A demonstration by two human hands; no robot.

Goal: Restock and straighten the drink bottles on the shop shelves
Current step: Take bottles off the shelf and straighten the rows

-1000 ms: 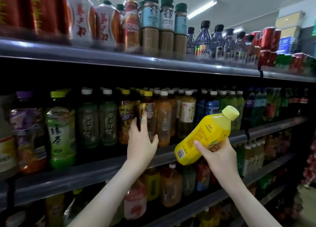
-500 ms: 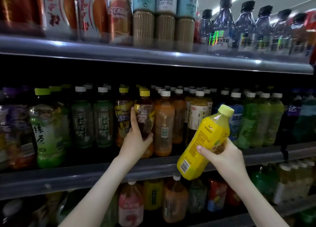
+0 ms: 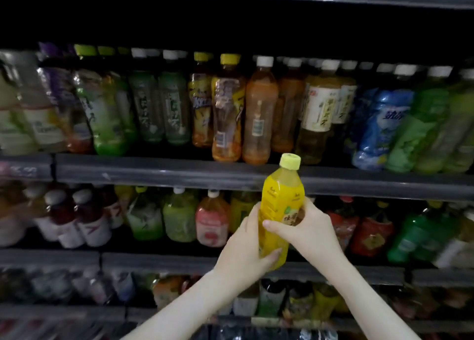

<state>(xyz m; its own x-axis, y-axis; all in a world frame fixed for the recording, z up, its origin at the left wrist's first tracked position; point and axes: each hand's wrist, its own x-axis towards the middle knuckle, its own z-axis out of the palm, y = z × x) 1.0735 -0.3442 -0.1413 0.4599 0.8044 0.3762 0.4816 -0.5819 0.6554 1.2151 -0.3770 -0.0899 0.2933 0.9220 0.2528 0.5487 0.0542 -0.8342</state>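
The yellow bottle is upright in the air before the middle shelf rail — its pale cap overlaps the rail, its body hangs below it. Both grips clasp it: the left grip curls round the lower body, thumb in front, and the right grip holds the label side, thumb across the front. Above the rail stands a row of drink bottles; below it, blurred bottles.

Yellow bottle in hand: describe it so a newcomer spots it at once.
Find the grey shelf rail under the upper row of drinks; just right of centre, the left hand and right hand hold the yellow bottle upright in front of it. Unlike the shelved neighbours, it is off the shelf, solid yellow with a pale yellow-green cap.
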